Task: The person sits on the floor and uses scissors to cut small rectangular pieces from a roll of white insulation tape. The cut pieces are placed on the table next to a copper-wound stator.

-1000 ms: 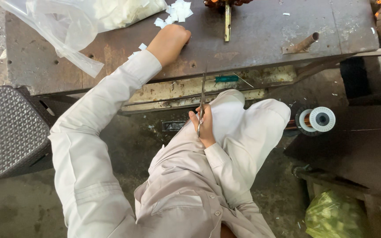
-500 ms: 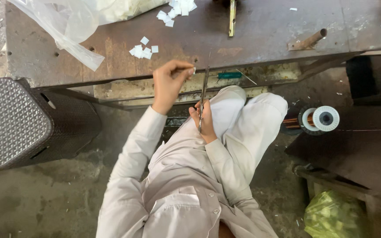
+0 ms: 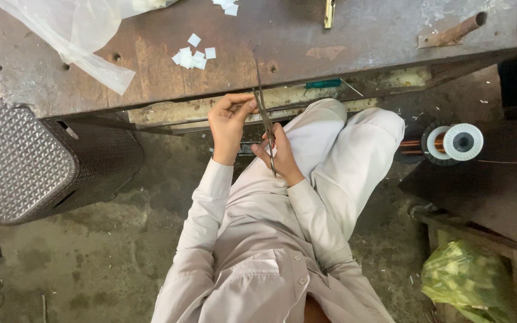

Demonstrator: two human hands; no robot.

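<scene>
Head view looks straight down on a person seated at the near edge of a worn, rusty metal workbench (image 3: 354,42), knees in pale trousers drawn up beneath it. The right hand (image 3: 277,157) is closed around the handles of a pair of scissors (image 3: 264,122), whose thin blades point up and away, their tips crossing the bench edge. The left hand (image 3: 230,122) is raised just beside the blades, fingers curled and pinched together at the metal; whether a small piece is gripped between those fingertips is too small to tell. Both hands sit close together over the lap, in front of the bench's lower ledge.

On the bench top, a small heap of white paper squares (image 3: 192,57) lies well apart from the hands, and a crumpled clear plastic bag (image 3: 85,30) spreads across the far left corner. A rusty rod (image 3: 453,33) lies at the right end. A green-handled screwdriver (image 3: 324,84) rests on the ledge under the bench top, just beyond the scissors' tips.

To the left on the concrete floor stands a dark textured stool (image 3: 31,161). To the right lies a spool of copper wire (image 3: 450,142) with a white flange, near the person's knee, and a green plastic bag (image 3: 468,278) sits in the lower right corner.
</scene>
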